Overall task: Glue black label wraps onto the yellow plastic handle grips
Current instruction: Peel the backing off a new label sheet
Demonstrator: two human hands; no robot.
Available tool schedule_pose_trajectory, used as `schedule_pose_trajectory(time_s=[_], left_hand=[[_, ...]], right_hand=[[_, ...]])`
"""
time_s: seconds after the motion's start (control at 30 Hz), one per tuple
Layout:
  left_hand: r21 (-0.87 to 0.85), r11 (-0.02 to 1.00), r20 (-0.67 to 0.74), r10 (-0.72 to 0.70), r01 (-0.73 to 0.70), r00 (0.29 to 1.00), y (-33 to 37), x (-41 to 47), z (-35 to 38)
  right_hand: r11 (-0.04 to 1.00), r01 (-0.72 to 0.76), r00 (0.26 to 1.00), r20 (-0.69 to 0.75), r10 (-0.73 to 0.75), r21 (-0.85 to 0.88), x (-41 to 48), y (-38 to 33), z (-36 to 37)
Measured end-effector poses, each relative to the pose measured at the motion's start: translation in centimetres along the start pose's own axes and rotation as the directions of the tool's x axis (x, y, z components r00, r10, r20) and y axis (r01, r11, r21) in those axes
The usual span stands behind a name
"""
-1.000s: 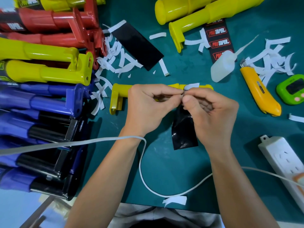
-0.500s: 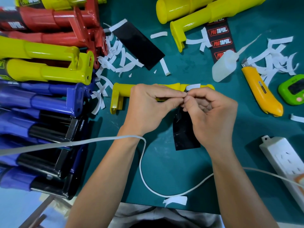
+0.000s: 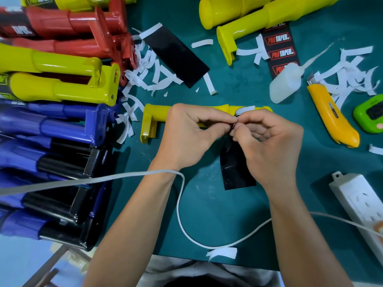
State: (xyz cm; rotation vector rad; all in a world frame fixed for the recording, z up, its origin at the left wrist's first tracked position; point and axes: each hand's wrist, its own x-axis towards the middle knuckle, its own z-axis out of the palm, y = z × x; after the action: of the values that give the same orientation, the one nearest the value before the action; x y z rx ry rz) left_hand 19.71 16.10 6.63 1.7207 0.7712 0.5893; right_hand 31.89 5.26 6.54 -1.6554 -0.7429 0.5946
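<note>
The label (image 3: 238,164), a glossy black strip, hangs by its top edge from the fingertips of both hands and reaches down to the mat (image 3: 207,214). The left hand (image 3: 186,137) and right hand (image 3: 271,146) meet thumb to forefinger at that top edge, each pinching it, the other fingers curled in. Just behind the hands the grip (image 3: 155,117) lies flat on the mat, its flanged end to the left and a white strip (image 3: 246,109) on it near the right end; whether the label touches it I cannot tell.

A white cable (image 3: 180,204) passes over the left wrist, loops across the mat and runs to the power strip (image 3: 360,201) at the right edge. Right of the grip lie a glue bottle (image 3: 286,83), a yellow knife (image 3: 331,114) and a green timer (image 3: 371,114). Further back a printed label (image 3: 279,48) lies under one of two more yellow grips (image 3: 259,21), and a plain black label (image 3: 178,56) lies at a slant. White scraps (image 3: 145,71) are scattered about. On the left is a stack (image 3: 51,90) of red, yellow and blue grips
</note>
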Motion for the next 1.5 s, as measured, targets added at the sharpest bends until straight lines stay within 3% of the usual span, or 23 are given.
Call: schedule_pose_trajectory(time_s=[0.33,0.67,1.27,1.5], left_hand=[[-0.045,0.999,-0.003,0.007,-0.007,1.000,0.0,0.0,0.1],[-0.096,0.995,0.016,0.007,-0.006,1.000,0.0,0.0,0.2],[-0.138,0.990,0.015,-0.009,0.011,1.000,0.0,0.0,0.6],[-0.096,0.995,-0.005,0.011,-0.011,1.000,0.2,-0.2,0.4]], right_hand=[[0.998,-0.005,0.999,0.046,0.002,0.059,0.1,0.0,-0.3],[0.954,-0.138,0.979,0.183,0.090,0.268,1.1,-0.2,-1.1],[0.950,-0.189,0.977,0.147,0.155,0.249,0.8,-0.1,-0.7],[0.983,-0.110,0.985,0.144,0.090,0.144,0.5,-0.2,-0.9]])
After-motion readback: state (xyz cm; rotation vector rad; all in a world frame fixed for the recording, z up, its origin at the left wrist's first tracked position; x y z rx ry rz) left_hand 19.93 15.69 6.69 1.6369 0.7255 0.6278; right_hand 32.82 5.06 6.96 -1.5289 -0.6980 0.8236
